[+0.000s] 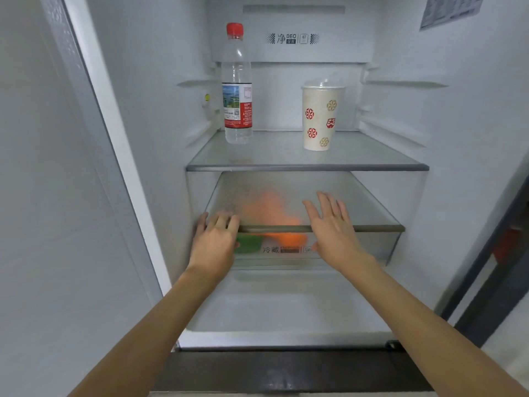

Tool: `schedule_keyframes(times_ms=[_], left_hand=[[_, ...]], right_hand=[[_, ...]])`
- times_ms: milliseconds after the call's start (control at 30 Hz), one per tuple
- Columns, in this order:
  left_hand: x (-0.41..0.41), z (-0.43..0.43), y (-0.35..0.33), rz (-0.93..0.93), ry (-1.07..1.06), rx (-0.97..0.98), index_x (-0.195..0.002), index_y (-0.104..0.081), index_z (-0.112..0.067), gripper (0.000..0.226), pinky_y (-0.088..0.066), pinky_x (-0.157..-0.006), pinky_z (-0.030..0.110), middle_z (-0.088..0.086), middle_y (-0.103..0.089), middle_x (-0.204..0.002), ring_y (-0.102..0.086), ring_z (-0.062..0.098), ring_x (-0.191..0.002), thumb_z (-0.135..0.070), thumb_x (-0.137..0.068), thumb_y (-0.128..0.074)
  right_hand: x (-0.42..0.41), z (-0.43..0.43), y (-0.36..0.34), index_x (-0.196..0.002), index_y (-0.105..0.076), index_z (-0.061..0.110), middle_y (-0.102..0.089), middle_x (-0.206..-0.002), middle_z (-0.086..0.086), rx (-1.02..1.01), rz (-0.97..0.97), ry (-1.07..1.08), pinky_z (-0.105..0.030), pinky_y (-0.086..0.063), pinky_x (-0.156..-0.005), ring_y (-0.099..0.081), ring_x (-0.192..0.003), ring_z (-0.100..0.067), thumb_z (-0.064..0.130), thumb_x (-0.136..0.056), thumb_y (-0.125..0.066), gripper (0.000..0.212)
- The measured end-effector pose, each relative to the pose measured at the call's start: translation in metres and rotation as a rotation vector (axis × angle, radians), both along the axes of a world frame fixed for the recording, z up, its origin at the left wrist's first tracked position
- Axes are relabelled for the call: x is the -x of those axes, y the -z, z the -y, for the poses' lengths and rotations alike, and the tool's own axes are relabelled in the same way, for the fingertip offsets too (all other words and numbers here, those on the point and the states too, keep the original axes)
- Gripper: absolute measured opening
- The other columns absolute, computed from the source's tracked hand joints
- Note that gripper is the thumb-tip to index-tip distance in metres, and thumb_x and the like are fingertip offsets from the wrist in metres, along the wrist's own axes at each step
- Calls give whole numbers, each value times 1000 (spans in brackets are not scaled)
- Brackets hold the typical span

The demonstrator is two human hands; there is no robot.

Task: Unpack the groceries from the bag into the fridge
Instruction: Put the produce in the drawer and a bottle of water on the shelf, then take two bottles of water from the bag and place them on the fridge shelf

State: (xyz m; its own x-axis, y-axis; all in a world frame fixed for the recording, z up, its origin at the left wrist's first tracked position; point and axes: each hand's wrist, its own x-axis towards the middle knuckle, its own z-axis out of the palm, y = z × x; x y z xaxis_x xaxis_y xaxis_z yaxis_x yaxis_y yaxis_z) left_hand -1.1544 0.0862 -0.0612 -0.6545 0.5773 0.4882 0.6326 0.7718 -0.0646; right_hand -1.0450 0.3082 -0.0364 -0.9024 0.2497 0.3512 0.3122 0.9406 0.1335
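Observation:
The fridge stands open in front of me. A clear water bottle (237, 84) with a red cap and a patterned paper cup (319, 117) stand on the upper glass shelf (307, 167). Below it, the crisper drawer (357, 245) has a frosted glass cover (372, 228). Orange produce (289, 239) and something green (248, 244) show blurred through the drawer's front. My left hand (216, 239) rests with curled fingers on the cover's front edge at the left. My right hand (332, 224) lies flat, fingers spread, over the edge at the middle. The bag is out of view.
The fridge door (43, 196) stands open at my left. A bare white compartment floor (286, 308) lies under the drawer. A dark frame (486, 267) runs down the right side, with something red (509, 245) behind it.

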Motion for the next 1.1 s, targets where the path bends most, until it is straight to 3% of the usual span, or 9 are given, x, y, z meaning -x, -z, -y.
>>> schedule_keyframes(times_ms=[100,200,300,400,500,667,800,967,1100], left_hand=[[-17,6,4,-17,-6,-13,-121,-57,-11,50,-40,-104,49,11,-60,-124,-53,34,-119,-11,-73,-71],[-44,30,2,-19,-3,-119,-123,-57,-8,49,-49,-96,45,14,-59,-120,-54,37,-115,-8,-75,-67],[-82,64,-4,96,6,-181,-123,-58,-12,36,-55,-72,39,9,-60,-114,-59,32,-98,-14,-87,-59],[-120,106,-8,181,1,-154,-109,-64,-19,22,-55,-69,37,0,-63,-103,-61,23,-89,-27,-96,-49],[-161,157,-6,188,-67,-142,-101,-67,-19,23,-54,-67,33,-3,-65,-96,-61,18,-84,-31,-97,-48],[-239,262,1,307,-306,-125,-100,-67,-21,24,-52,-72,30,-4,-67,-99,-64,18,-84,-35,-96,-47],[-309,360,2,390,-553,-156,-96,-66,-25,19,-47,-72,28,-7,-69,-97,-63,18,-90,-37,-91,-51],[-409,475,-2,466,-819,-260,-95,-68,-26,16,-51,-74,30,-9,-71,-94,-64,17,-91,-35,-89,-55],[-492,555,0,475,-1060,-348,-93,-67,-28,17,-50,-65,28,-11,-69,-91,-63,16,-83,-33,-88,-52]], right_hand=[[0,20,1,-146,-33,8,-33,-148,-17,28,-33,-153,-40,-22,-116,-30,-138,-36,-6,-72,-68,83],[0,46,1,-137,-46,9,-50,-132,-10,111,-57,-312,-39,-38,-104,-46,-121,-32,10,-82,-66,59],[-10,80,-1,-135,-52,10,-56,-123,-9,194,-130,-446,-41,-44,-96,-50,-112,-32,9,-86,-60,49],[-25,116,-3,-130,-57,11,-60,-117,-8,279,-146,-536,-42,-47,-92,-56,-107,-30,5,-83,-59,47],[-48,160,-4,-129,-57,16,-65,-111,-2,493,-10,-627,-40,-52,-87,-64,-95,-19,7,-87,-58,44],[-94,253,5,-121,-62,25,-67,-97,14,599,224,-733,-27,-54,-82,-65,-85,-4,17,-92,-56,30],[-132,353,4,-116,-65,24,-68,-93,12,595,332,-860,-30,-56,-79,-66,-85,-8,17,-90,-57,28],[-184,480,-3,-112,-66,26,-68,-92,13,586,431,-1065,-25,-53,-74,-66,-86,-7,20,-87,-56,27],[-233,579,-8,-115,-64,26,-67,-92,14,551,502,-1247,-29,-54,-82,-65,-87,-5,21,-88,-55,29]])
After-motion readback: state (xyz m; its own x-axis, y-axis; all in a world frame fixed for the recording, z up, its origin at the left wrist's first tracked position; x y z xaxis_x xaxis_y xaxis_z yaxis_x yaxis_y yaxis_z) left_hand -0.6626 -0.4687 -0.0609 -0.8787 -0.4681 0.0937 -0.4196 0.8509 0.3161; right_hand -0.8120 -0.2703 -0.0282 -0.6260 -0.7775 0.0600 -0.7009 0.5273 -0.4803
